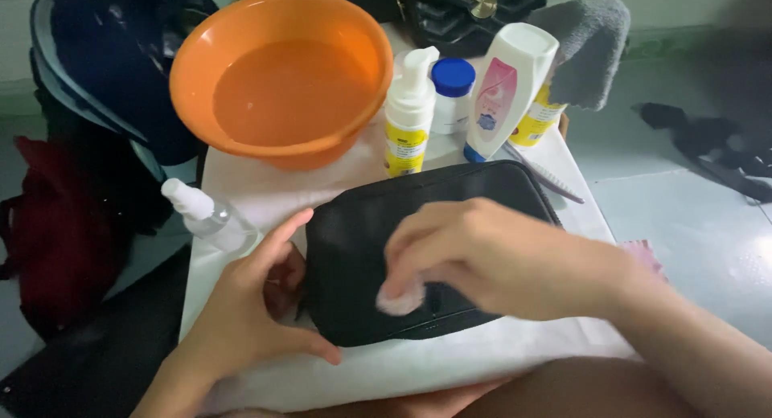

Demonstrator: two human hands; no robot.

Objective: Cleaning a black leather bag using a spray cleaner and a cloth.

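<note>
The pouch (418,249) looks like smooth, faintly shiny black leather. The basin (277,76) at 11 o'clock is glossy orange plastic. White cloth (482,358) covers the surface.

White pump bottle (408,112), yellow-labelled, beside pink-labelled white bottle (507,88).

1 head view, close, looking down at table (265,197)
</note>
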